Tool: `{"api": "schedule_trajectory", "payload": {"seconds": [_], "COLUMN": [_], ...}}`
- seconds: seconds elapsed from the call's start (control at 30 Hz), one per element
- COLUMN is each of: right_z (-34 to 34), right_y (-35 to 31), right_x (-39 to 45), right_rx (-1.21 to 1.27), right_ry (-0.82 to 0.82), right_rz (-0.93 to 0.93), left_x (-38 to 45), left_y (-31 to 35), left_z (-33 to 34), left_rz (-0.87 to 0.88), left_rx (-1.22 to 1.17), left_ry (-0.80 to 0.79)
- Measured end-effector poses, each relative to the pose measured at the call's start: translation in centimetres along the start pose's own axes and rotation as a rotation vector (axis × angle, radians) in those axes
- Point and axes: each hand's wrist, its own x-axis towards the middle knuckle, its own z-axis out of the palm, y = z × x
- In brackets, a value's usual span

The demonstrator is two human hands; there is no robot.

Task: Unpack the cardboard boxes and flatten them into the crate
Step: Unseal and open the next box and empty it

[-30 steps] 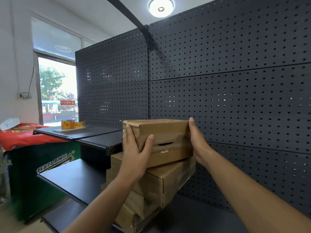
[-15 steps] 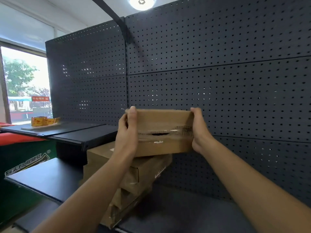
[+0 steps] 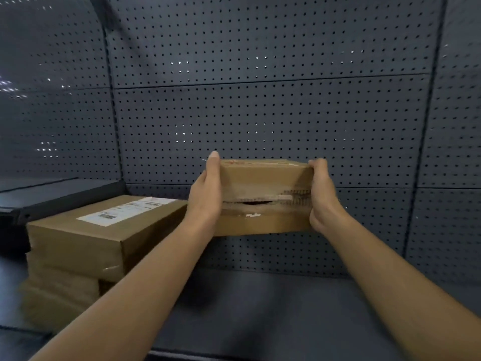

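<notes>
1. A small cardboard box (image 3: 265,196) is held in the air in front of the dark pegboard wall (image 3: 260,113), above the shelf (image 3: 260,308), touching neither
2. The left hand (image 3: 205,196) grips the box's left end, thumb up along the near corner; its other fingers are hidden behind the box
3. The right hand (image 3: 321,196) grips the right end, fingers curled over the top right corner
4. Between the two hands, the box's near face shows a torn seam with a dark slit
5. Left of the left hand's fingers and lower, a stack of cardboard boxes (image 3: 86,251) sits on the shelf, the top one bearing a white label (image 3: 125,211); it is apart from the held box
</notes>
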Motion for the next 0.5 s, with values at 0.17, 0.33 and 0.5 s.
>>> {"api": "schedule_trajectory", "payload": {"seconds": [0.17, 0.33, 0.5], "right_z": [-5.3, -9.8, -13.1], "right_y": [1.8, 4.9, 8.6], "right_x": [-0.8, -1.7, -2.4], "right_rx": [-0.023, -0.084, -0.128], "right_ry": [0.073, 0.095, 0.097], "right_rz": [0.023, 0.099, 0.226], "left_x": [-1.0, -2.8, -4.6], "left_y": [-3.1, -7.1, -11.7], "left_z": [4.1, 6.9, 8.3], "left_rz": [-0.157, -0.237, -0.252], "left_rx": [-0.111, -0.129, -0.063], "left_ry": [-0.095, -0.175, -0.219]}}
